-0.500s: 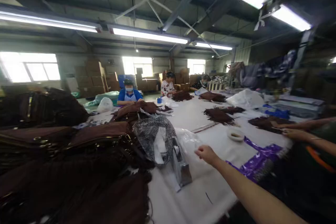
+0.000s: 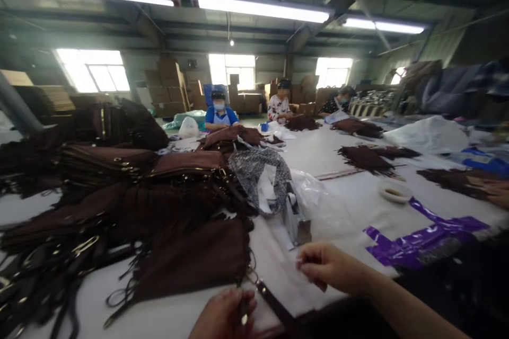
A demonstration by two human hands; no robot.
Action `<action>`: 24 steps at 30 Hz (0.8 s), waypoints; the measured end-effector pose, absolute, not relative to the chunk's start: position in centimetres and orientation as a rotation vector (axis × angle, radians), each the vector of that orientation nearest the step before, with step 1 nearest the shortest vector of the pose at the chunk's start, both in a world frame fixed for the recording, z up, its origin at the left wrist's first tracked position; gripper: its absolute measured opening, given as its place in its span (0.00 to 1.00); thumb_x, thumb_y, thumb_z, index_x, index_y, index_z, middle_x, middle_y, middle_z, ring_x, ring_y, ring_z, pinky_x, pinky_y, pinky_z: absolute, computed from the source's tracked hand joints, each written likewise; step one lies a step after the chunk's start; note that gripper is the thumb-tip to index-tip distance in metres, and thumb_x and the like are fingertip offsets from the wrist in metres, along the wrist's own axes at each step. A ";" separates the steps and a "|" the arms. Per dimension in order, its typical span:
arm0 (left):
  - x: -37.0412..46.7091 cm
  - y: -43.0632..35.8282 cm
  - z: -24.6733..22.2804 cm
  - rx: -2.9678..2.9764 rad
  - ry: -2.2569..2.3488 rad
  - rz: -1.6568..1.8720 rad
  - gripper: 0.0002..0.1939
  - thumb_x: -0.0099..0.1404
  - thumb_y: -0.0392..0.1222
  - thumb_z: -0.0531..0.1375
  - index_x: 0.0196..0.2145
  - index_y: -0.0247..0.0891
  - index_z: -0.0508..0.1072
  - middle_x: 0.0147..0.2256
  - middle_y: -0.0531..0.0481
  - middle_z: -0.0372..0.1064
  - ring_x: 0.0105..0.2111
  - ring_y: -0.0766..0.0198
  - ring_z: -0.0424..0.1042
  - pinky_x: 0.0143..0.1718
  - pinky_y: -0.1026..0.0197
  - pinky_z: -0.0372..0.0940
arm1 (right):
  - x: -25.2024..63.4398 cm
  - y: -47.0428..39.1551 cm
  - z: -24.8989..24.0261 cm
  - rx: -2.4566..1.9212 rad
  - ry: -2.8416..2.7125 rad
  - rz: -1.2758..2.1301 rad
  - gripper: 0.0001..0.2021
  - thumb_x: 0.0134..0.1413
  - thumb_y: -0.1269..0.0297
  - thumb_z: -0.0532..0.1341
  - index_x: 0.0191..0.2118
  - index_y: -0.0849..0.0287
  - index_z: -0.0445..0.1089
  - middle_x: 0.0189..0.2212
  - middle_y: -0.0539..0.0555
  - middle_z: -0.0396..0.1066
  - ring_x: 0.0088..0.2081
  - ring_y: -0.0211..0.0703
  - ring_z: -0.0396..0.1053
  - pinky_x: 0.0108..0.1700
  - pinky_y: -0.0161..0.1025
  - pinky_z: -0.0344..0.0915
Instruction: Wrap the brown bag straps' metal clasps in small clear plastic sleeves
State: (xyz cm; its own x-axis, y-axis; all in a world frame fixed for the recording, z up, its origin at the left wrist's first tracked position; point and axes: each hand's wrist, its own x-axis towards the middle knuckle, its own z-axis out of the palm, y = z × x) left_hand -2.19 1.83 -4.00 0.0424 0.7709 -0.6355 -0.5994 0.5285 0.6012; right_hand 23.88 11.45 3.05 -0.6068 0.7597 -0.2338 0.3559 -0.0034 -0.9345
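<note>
My left hand (image 2: 227,313) is at the bottom of the view, fingers curled on a dark strap end with gold-coloured metal (image 2: 244,319). It is at the near right corner of a flat dark brown fringed pouch (image 2: 194,259). A dark wrist strap (image 2: 274,299) hangs from a metal ring by that corner. To the right, my right hand (image 2: 332,267) is closed in a pinch over the table, with a tiny pale piece at its fingertips, too small to name surely. Just beyond it stands a grey tape dispenser (image 2: 298,222).
Stacked brown bags (image 2: 107,161) and dark straps (image 2: 43,270) cover the left. Behind the dispenser lies a speckled grey bag (image 2: 258,169). A tape roll (image 2: 393,192) and purple plastic (image 2: 429,238) lie right. A co-worker's hand (image 2: 497,190) shows at the right edge; several people sit beyond.
The view has swung left and down. My right hand has come nearer, from beside the dispenser to in front of it. My left hand has come into view at the pouch.
</note>
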 end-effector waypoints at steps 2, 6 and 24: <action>-2.7 1.4 -4.0 0.168 0.968 1.066 0.12 0.50 0.40 0.71 0.31 0.35 0.75 0.40 0.43 0.75 0.44 0.53 0.73 0.42 0.55 0.67 | 21.4 9.3 2.0 -1.156 -2.072 1.822 0.06 0.49 0.65 0.58 0.29 0.61 0.70 0.15 0.44 0.63 0.15 0.30 0.57 0.17 0.28 0.51; -3.5 0.6 -3.9 0.236 0.802 1.055 0.07 0.55 0.37 0.67 0.33 0.33 0.76 0.43 0.40 0.74 0.46 0.53 0.71 0.45 0.53 0.65 | 17.4 8.0 -0.4 -1.137 -2.168 2.007 0.08 0.48 0.66 0.58 0.22 0.60 0.68 0.12 0.44 0.61 0.13 0.30 0.56 0.15 0.28 0.47; -1.8 -0.3 -5.8 0.379 0.884 1.242 0.14 0.52 0.44 0.69 0.26 0.33 0.70 0.26 0.48 0.70 0.27 0.63 0.69 0.32 0.60 0.62 | 12.8 4.9 -3.9 -1.036 -1.129 1.971 0.16 0.47 0.57 0.69 0.39 0.63 0.74 0.23 0.49 0.68 0.23 0.31 0.61 0.26 0.29 0.58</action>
